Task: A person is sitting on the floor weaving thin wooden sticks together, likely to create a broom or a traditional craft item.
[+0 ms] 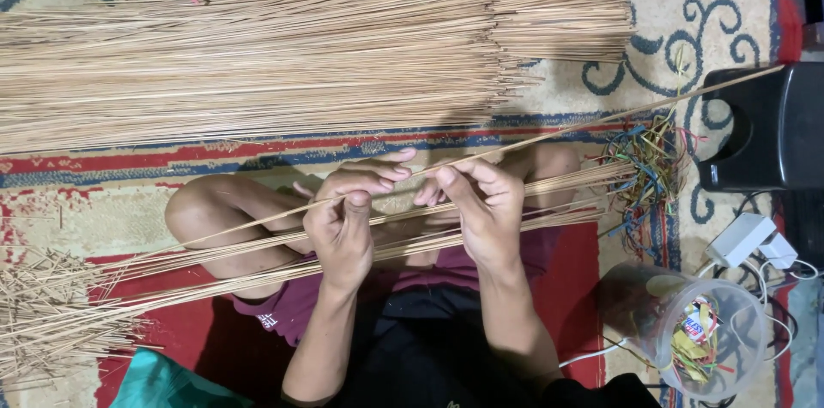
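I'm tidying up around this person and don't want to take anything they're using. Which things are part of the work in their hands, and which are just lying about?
In use:
- thin stick held by left hand and right hand
- sticks across the lap
- big stick pile

Lying about:
- black box
- white chargers
- clear plastic tub
- loose coloured bands
- short offcuts

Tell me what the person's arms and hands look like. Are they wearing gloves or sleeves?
No gloves: the left hand and right hand are bare, with no rings or watch showing. Both forearms are bare too, so no sleeves show. The fingers are uncovered.
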